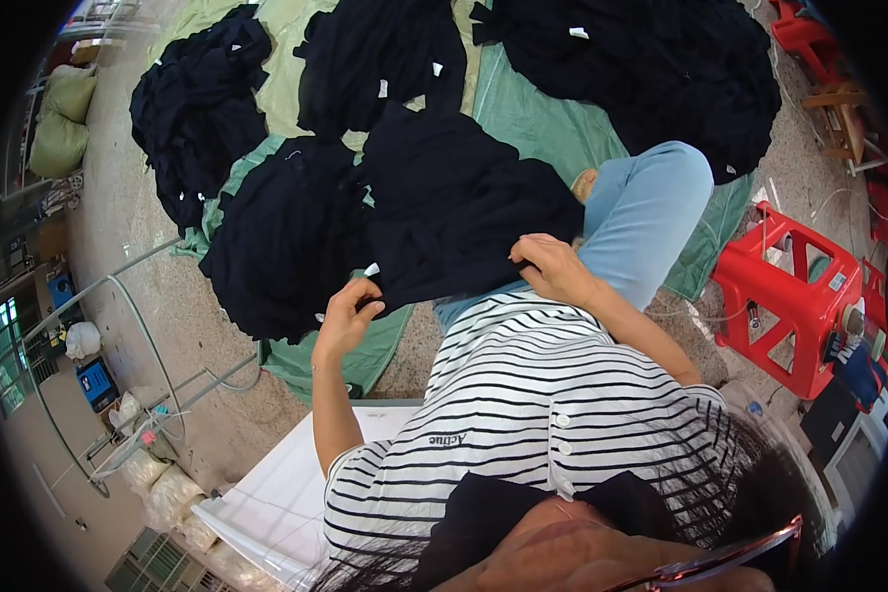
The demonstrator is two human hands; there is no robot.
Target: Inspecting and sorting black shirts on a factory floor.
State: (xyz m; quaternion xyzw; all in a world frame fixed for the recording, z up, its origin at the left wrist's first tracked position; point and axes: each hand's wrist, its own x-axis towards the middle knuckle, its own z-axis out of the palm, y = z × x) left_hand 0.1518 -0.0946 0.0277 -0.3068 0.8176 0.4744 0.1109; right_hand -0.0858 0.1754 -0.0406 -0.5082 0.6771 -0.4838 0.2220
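You've got the dark garment [454, 212] spread over your lap and knee, centre of view. L hand [348, 318] pinches its near-left edge by the small white tag [372, 269], grip clamped on cloth; R hand [555, 268] lies on the near-right edge, fingers curled over fabric. Looks like you're mid-check or trimming at the tag. Next probably needs the edge held taut. More dark garment piles [651, 69] lie far, on green sheets [553, 128]; red stool [794, 296] right.
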